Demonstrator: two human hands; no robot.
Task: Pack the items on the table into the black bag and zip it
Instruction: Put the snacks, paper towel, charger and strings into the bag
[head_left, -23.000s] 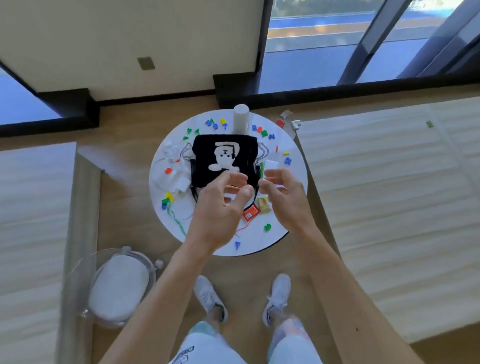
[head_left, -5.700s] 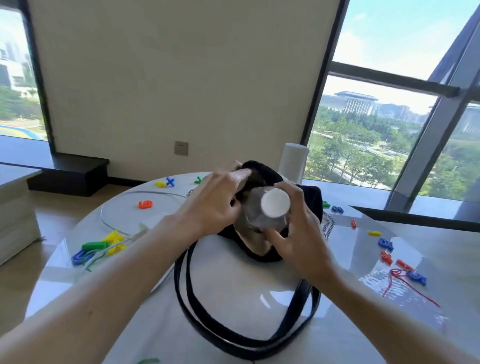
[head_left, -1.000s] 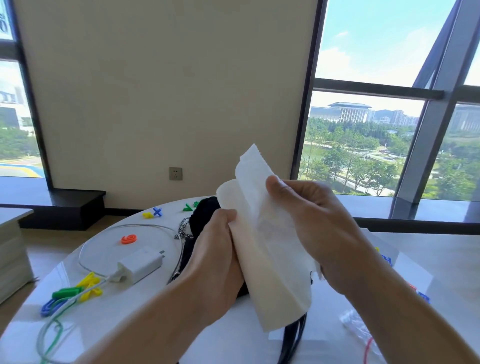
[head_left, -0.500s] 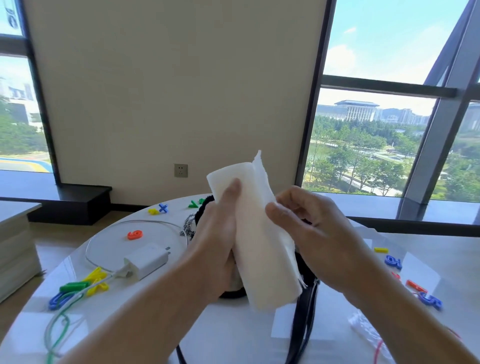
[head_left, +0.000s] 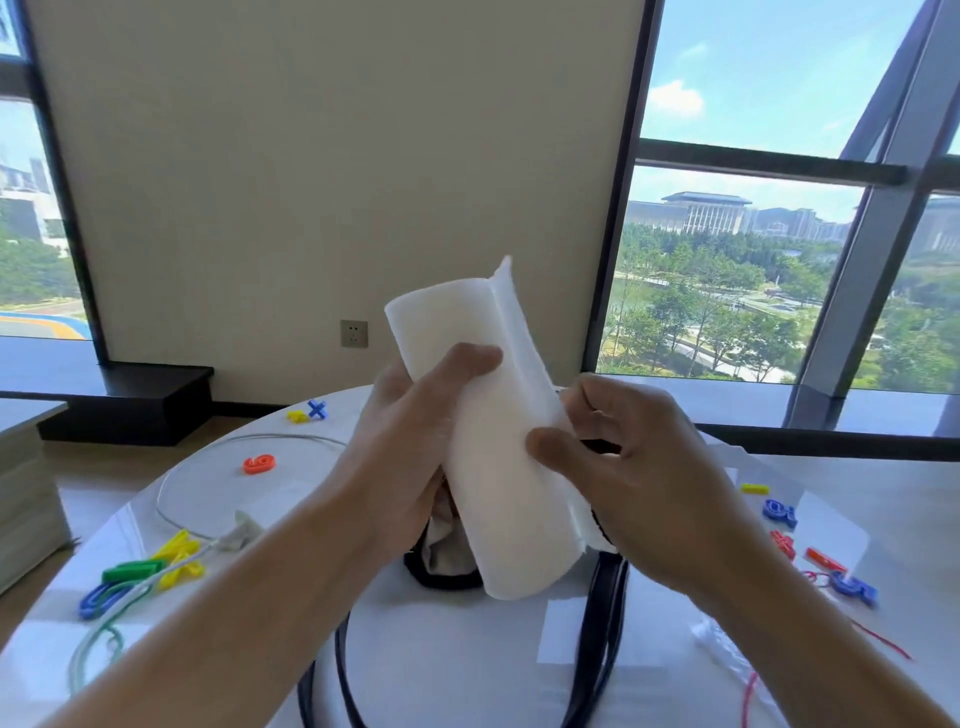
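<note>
A white paper roll (head_left: 498, 441) is held up above the round white table (head_left: 467, 649), tilted with its top leaning left. My left hand (head_left: 410, 452) grips its left side with the thumb across the front. My right hand (head_left: 634, 478) pinches the loose sheet edge against the right side of the roll. Behind and below the roll lies the black bag (head_left: 441, 564), mostly hidden, with a pale lining showing at its mouth. Its black straps (head_left: 602, 623) loop toward me over the table.
Colourful plastic letters and numbers lie on the table: an orange one (head_left: 258, 463), a yellow-green-blue heap (head_left: 140, 571) at the left, several (head_left: 810, 551) at the right. A white cable (head_left: 208, 525) curves on the left, a red string (head_left: 857, 634) on the right.
The loose sheet has been wrapped back against the roll, and the roll has come lower toward the bag. The white charger block seen at the left earlier is now largely out of sight.
</note>
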